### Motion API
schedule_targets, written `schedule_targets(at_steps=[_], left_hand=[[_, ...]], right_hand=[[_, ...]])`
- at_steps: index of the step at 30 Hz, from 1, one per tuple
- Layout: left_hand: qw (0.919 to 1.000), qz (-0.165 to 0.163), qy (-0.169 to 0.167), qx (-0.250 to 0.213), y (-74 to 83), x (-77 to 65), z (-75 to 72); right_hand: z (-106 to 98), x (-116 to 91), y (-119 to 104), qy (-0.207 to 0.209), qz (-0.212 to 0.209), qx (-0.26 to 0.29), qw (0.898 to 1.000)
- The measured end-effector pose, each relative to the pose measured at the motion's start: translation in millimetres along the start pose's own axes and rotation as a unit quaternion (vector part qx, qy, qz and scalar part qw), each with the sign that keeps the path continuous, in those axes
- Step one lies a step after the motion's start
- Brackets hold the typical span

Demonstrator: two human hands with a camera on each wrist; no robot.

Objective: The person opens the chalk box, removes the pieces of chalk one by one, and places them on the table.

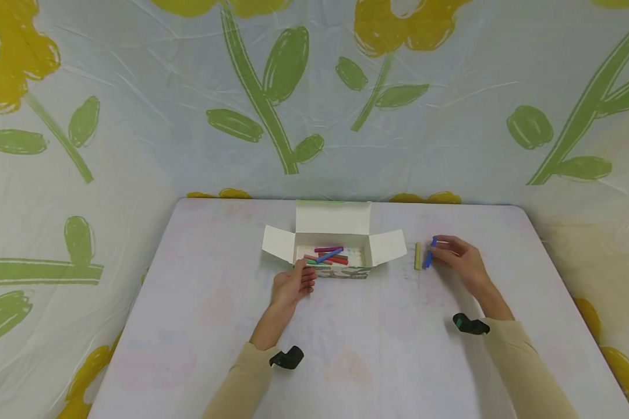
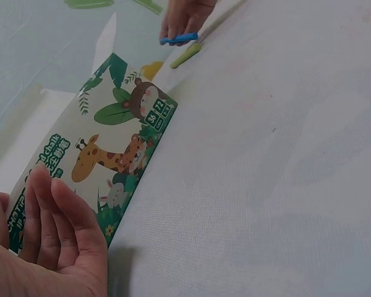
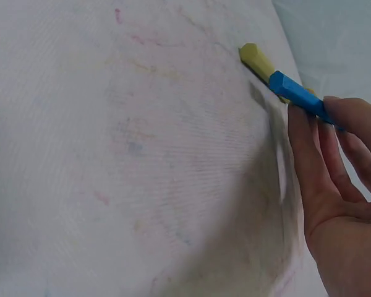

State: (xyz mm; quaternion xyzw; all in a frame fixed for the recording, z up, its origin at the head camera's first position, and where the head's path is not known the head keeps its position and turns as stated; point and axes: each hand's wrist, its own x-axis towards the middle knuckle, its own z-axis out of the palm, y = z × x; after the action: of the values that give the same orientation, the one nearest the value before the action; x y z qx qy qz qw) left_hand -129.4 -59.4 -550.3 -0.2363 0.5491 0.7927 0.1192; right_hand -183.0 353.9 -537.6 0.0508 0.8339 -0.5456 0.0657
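My right hand (image 1: 463,265) pinches a blue chalk stick (image 3: 300,96) between thumb and fingers, its long end sticking out. Just left of it, a yellow-green chalk stick (image 1: 417,256) lies on the table. My left hand (image 1: 289,286) rests at the front left corner of an open chalk box (image 1: 346,272), thumb at the rim and fingers extended along the printed front wall. Inside the box lie several chalk sticks (image 1: 329,249) in red, purple, blue, green and brown. In the left wrist view, the box front (image 2: 111,154) shows cartoon animals.
The box's back flap (image 1: 332,217) stands up, and its side flaps (image 1: 279,244) spread outward. Faint coloured smudges mark the white table (image 1: 377,349). Behind and beside the table hangs a flower-patterned sheet (image 1: 152,116).
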Motion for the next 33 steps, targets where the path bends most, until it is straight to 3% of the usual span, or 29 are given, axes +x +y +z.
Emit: schedule_targets(at_steps=[7, 13, 25, 33], left_hand=[[1.0, 0.0, 0.0, -0.001, 0.1, -1.0, 0.5], [1.0, -0.004, 0.004, -0.002, 0.1, -0.2, 0.6], [0.9999, -0.009, -0.002, -0.008, -0.5, 1.1, -0.7], [1.0, -0.005, -0.003, -0.007, -0.1, 0.0, 0.1]], right_hand=[[9, 0, 1, 0.01, -0.013, -0.066, 0.998], [17, 2, -4, 0.024, -0.044, -0.152, 0.987], [19, 2, -23, 0.029, -0.022, -0.169, 0.985], [18, 3, -47, 0.026, -0.075, -0.166, 0.983]])
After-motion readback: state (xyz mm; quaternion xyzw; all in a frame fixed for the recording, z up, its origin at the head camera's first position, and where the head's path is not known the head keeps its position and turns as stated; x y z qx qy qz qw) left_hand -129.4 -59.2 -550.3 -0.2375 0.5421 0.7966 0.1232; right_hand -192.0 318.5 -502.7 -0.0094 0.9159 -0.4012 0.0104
